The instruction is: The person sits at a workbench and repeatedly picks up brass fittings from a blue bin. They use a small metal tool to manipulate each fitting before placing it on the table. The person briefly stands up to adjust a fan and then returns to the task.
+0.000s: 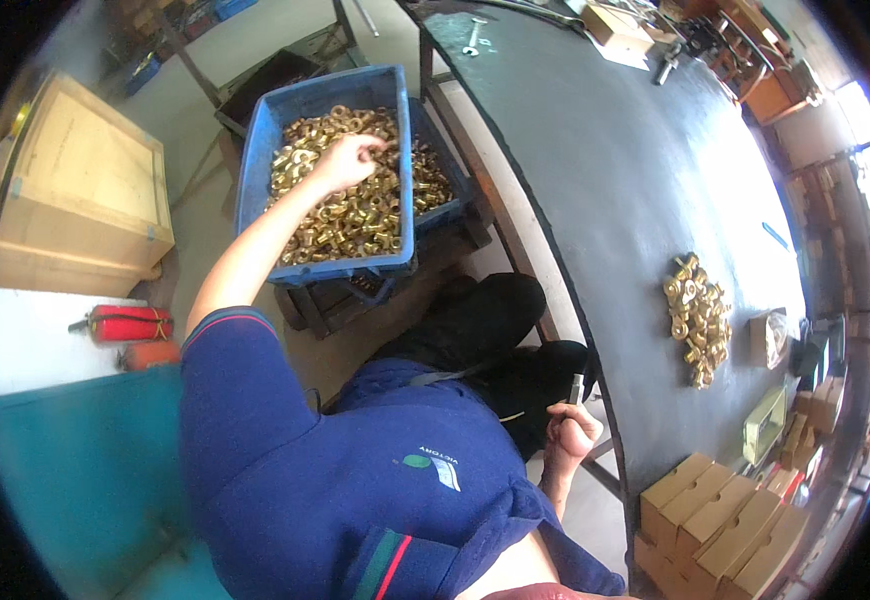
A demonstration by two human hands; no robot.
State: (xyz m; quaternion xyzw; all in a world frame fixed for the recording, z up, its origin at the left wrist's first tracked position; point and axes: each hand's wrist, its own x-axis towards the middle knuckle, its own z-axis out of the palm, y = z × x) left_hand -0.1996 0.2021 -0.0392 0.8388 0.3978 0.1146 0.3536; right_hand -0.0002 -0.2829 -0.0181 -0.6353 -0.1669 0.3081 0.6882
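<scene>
My left hand reaches into a blue plastic crate filled with brass fittings. Its fingers are curled together at the surface of the heap, and whatever they pinch is too small to make out. At the near edge of the workbench, my right hand is closed in a fist around a grey metal tool. Only the tool's narrow upper end shows above the fist; its kind is hidden.
On the dark workbench lie a pile of brass fittings and a wrench. Cardboard boxes are stacked at its near right corner. Another crate of fittings sits beside the first. A wooden crate and red fire extinguisher stand left.
</scene>
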